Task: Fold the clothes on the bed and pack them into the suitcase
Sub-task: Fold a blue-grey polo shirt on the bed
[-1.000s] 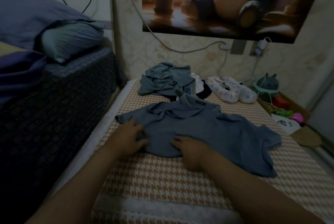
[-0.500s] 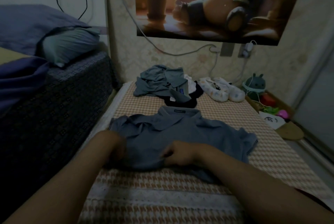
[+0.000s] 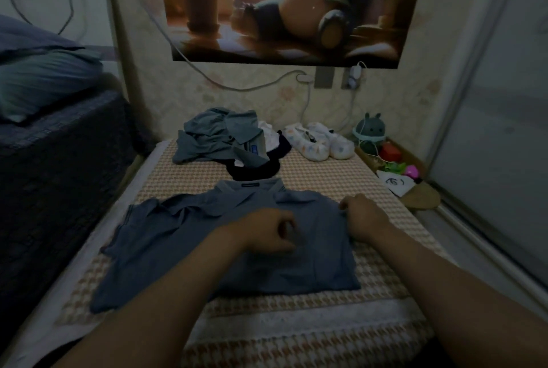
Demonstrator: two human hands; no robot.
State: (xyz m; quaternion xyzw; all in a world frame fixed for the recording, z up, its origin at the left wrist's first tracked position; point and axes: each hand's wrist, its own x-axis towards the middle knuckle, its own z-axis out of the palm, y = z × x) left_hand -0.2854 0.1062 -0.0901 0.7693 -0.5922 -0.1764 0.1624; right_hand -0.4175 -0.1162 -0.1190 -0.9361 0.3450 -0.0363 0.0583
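A blue-grey polo shirt (image 3: 184,237) lies flat on the houndstooth bed cover (image 3: 332,172), collar toward the wall. Its right side is folded in, leaving a straight right edge. My left hand (image 3: 267,232) sits on the middle of the shirt with fingers curled, thumb and fingers pinching the fabric. My right hand (image 3: 364,219) grips the folded right edge near the shoulder. Behind it, near the wall, is a pile of unfolded clothes (image 3: 219,139) in grey-blue, white and dark navy. No suitcase is in view.
A pair of white patterned slippers (image 3: 317,142) lies by the wall. A box of toys (image 3: 391,160) and a small green figure (image 3: 370,130) stand at the right. A higher dark bed (image 3: 59,166) with pillows runs along the left. Cables hang on the wall.
The shirt's right sleeve and side have been folded inward. My right hand moved right to the new edge, and my left hand moved from the left hem to the shirt's middle.
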